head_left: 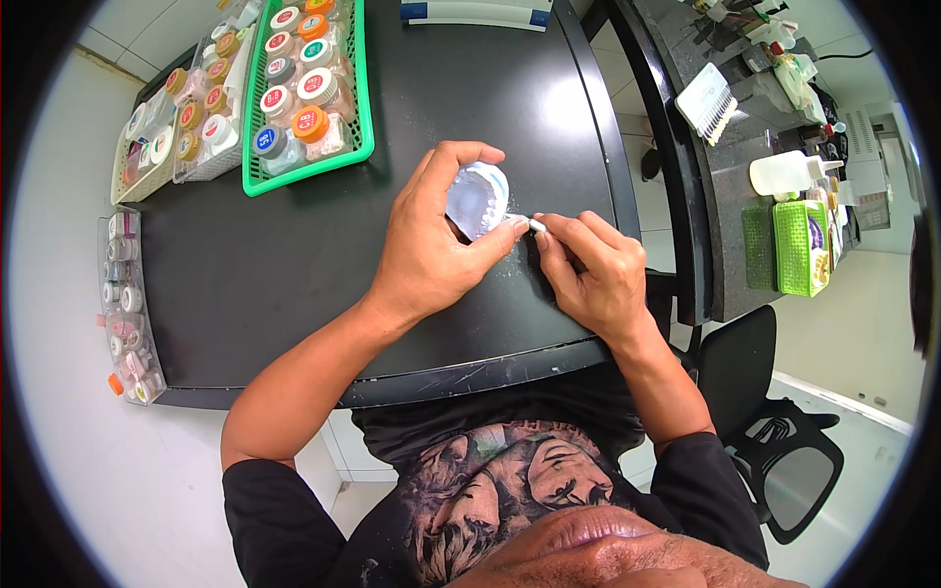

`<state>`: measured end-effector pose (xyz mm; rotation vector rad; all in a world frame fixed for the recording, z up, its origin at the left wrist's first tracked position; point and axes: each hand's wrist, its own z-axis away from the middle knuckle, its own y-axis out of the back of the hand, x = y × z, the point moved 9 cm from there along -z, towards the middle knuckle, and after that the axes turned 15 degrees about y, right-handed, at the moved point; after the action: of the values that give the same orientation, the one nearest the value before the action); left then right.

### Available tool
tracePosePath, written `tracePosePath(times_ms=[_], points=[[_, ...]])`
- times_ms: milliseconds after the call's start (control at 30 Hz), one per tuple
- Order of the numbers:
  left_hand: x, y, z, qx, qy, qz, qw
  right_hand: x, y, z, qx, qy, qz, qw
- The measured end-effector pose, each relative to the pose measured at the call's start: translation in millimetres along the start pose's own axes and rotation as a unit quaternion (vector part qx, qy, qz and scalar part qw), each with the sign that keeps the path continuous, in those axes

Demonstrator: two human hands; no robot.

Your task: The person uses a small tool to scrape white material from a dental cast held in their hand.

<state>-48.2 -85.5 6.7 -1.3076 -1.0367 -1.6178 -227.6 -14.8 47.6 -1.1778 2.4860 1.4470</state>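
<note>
A pale bluish-white dental cast [474, 204] with a row of teeth along its curved edge is held above the black table. My left hand [429, 240] wraps round it, thumb on the near side and fingers over the far side. Just to the right, my right hand [596, 269] pinches a small white stick-like piece [537, 225] between thumb and fingertips. Its tip is close to my left thumb and the cast's edge; whether it touches the cast I cannot tell. White powder dusts the table beneath.
A green basket [365, 118] of lidded jars stands at the far left, beside paler baskets of jars. Along the table's left edge runs a clear rack [149, 343] of small jars. On the right counter are a shade guide [708, 103], squeeze bottle [779, 174] and green box [804, 255].
</note>
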Motion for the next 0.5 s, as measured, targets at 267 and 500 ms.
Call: tracePosePath(times_ms=[267,500], points=[[-0.4,1.1,0.0,0.016,0.001,-0.018,1.0,0.2,1.1,0.1,0.005,-0.002,0.0,1.0],[5.6,1.2,0.8,0.03,-0.008,-0.038,0.999,0.2,2.8,-1.0,0.009,-0.002,0.006,1.0]])
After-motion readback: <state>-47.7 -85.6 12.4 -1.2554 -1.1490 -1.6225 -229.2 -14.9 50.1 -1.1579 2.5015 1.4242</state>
